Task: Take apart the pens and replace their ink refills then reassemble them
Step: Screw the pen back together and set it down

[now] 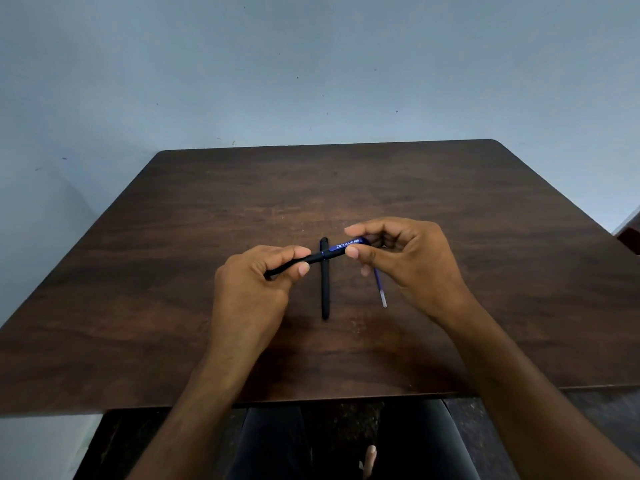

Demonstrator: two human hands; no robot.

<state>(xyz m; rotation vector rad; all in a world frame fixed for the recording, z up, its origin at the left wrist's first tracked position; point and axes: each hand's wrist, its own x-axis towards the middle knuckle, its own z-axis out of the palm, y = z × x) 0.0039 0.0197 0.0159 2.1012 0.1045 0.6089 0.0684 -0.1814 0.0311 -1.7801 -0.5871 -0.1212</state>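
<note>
A blue and black pen (332, 249) marked "Octane" is held level above the table between both hands. My left hand (252, 285) grips its black front section. My right hand (405, 261) pinches its blue barrel end between thumb and forefinger. Beneath it a black pen (325, 289) lies on the table, pointing away from me. A thin blue ink refill (380, 287) with a pale end sticks out below my right hand; whether the hand holds it or it rests on the table I cannot tell.
The dark wooden table (173, 271) reaches to a pale blue wall at the back. Its near edge runs just in front of my lap and dark trousers. A reddish object (632, 237) shows at the far right edge.
</note>
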